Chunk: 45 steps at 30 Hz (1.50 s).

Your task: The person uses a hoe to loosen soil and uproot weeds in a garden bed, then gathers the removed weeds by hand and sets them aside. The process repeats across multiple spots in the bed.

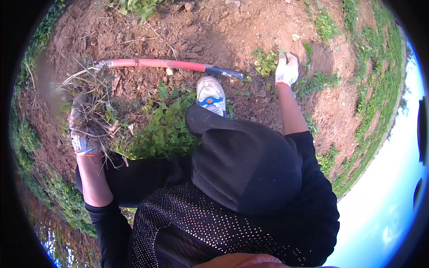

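Note:
My left hand, in a dirty white work glove, holds a tangled bundle of dry stems and roots at the left. On the right, my right hand, in a white glove with an orange cuff edge, reaches down to the soil beside a small leafy plant. A bit of green leaf shows at its fingertips; whether they pinch it is unclear. Between the hands a red tool handle with a black grip lies across the ground. Its far left end is partly covered by dry stems, so the tool's head cannot be made out.
My white shoe stands just below the black grip. Leafy green vines spread left of my knee. More plants grow in rows at the right, on reddish, cloddy soil with small stones.

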Each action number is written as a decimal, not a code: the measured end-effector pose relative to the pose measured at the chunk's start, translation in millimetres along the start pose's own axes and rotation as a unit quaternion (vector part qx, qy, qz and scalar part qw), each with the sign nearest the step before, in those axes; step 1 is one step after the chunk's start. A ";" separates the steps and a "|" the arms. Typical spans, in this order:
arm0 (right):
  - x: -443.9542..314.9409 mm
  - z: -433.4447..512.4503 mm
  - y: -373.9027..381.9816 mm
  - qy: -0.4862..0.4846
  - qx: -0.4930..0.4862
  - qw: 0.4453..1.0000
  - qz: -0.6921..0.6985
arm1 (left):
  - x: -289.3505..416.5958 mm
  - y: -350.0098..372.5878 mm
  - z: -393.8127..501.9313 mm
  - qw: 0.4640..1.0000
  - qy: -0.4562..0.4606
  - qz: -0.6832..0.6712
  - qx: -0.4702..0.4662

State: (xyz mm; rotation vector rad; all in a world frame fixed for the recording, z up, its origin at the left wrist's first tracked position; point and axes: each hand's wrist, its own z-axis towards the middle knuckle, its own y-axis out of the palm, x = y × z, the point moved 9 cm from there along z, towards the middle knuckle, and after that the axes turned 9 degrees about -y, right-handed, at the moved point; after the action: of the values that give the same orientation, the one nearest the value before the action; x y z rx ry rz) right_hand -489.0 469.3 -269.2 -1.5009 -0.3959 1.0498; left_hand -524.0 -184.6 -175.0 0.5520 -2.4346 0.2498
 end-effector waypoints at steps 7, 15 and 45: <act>4.4 -55.6 15.6 0.024 -0.155 0.948 0.276 | -4.4 4.0 6.0 1.000 -0.004 0.016 -0.016; 15.0 -28.5 12.4 -0.072 -0.112 0.989 0.069 | -5.7 34.4 -0.5 0.999 -0.012 0.015 -0.031; -6.4 -21.4 17.8 -0.139 -0.151 0.976 -0.067 | -18.2 64.7 -33.7 0.995 -0.057 0.049 -0.067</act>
State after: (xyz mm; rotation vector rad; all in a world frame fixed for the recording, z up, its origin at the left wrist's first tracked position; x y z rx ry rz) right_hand -481.2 447.1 -285.4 -1.5700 -0.8758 1.1311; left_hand -521.6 -110.5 -162.5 0.3984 -2.5700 0.0954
